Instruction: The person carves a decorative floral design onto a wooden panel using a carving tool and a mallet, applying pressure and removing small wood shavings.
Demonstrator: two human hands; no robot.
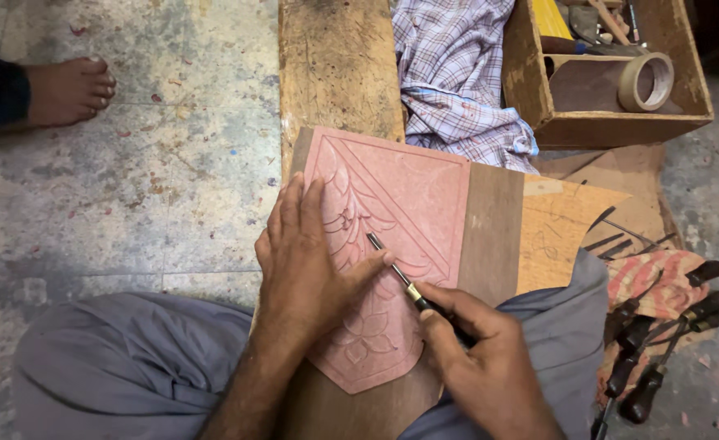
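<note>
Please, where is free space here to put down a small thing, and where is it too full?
Free: the floor left of the wooden bench, and the plain wood strip between the pink carved panel and the brown paper. Crowded: the wooden box and the chisels.

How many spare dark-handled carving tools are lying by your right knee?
4 spare tools show dark handles, fanned together on the striped cloth by the right knee; overlapping handles may hide more. A fifth is in the right hand.

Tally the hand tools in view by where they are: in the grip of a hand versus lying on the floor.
Carving tool in the right hand, steadied by the left hand: 1
Dark-handled tools lying on the patterned cloth, bottom right: about 4
Total: about 5
</note>
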